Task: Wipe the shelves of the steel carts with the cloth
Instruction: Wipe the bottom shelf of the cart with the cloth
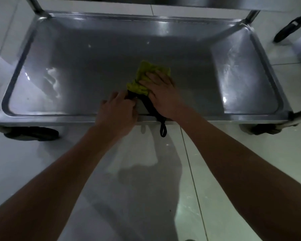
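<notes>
A yellow-green cloth [142,73] with a black edge and a black hanging loop [163,130] lies on the lowest shelf [94,54] of a steel cart, near its front rim. My right hand [162,91] lies flat on the cloth with straight fingers, pressing it to the steel. Just to its left, my left hand [118,108] has curled fingers that pinch the cloth's black edge at the front rim. The loop dangles over the rim toward the floor.
The shelf has a raised rim all round and posts at its corners. Black caster wheels [31,133] sit under the front corners, another wheel [292,28] at the upper right. A higher shelf's edge [215,4] runs across the top. Pale glossy floor tiles [233,171] surround the cart.
</notes>
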Demonstrator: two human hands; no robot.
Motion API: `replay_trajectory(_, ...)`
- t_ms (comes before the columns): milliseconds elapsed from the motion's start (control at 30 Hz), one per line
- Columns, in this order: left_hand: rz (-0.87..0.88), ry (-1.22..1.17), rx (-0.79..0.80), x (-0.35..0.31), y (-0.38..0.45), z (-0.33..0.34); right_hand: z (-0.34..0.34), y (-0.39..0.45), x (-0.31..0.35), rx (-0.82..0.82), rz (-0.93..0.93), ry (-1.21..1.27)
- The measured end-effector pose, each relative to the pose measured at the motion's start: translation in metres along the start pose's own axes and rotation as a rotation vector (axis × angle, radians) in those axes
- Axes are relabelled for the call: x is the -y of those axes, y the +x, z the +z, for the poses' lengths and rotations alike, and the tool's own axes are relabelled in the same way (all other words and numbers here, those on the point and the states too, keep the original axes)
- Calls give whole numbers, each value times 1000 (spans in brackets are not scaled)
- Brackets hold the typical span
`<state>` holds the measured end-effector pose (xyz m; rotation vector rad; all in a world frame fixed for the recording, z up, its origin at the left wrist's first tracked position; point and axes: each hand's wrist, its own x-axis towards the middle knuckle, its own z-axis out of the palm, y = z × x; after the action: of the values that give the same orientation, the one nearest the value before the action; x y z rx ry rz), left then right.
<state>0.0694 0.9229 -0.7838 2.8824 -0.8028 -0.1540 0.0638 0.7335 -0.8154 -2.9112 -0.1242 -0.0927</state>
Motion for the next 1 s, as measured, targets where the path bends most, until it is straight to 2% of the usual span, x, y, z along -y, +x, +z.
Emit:
replay_trajectory(167,-49,-1,18,-12,1,-6,-13,-21,-43,-61,70,-2)
replay_trajectory(333,-42,160,-20,-45,20,-8,-36,-54,-104,-94,226,-28)
replay_trajectory(433,58,75,-86,-95,33,2,-49,-72,-135,-125,281,-55)
replay_trajectory(533,156,-37,-69,-150,46,18,-61,-88,-168,-156,326,-56)
replay_trajectory(600,149,-54,-30,-169,51,29,-66,-99,-191,-163,405,-67)
replay_trajectory(833,116,-27,-45,-181,65,34,-87,-133,-262,-241,653,-107)
replay_trajectory(1000,99,-12,-73,-186,60,38,-81,-123,-262,-282,691,-73)
